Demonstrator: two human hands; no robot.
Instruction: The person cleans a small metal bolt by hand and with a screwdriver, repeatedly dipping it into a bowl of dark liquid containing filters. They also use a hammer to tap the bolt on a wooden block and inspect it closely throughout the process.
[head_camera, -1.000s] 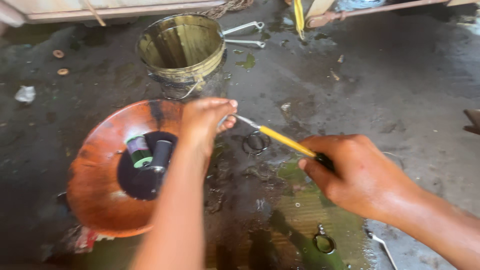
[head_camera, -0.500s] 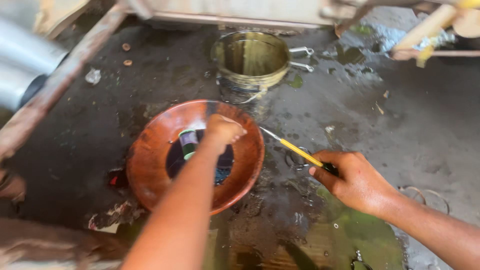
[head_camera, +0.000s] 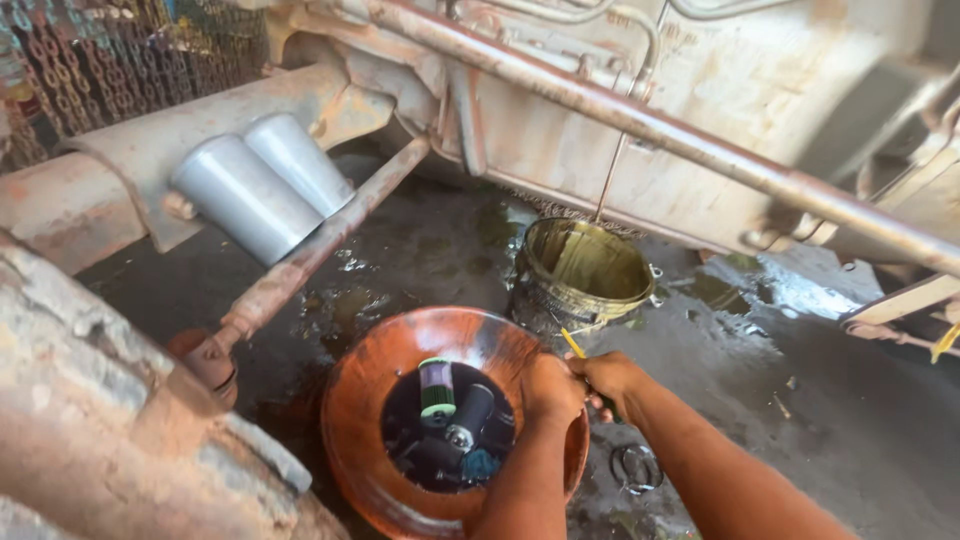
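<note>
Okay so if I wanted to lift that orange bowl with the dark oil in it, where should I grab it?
Probably by the bare rim of the orange bowl on its left side, coming from above. The left hand covers the right rim, and the cylindrical parts lie in the oily middle.

Floor: dark, wet, oil-stained concrete. Orange basin sits lower centre. Tin bucket stands just beyond it, centre frame. Metal ring lies lower right of basin.

A small cylinder with a green band and pale label stands in the orange bowl, lower centre. No signs or screens show.
</note>
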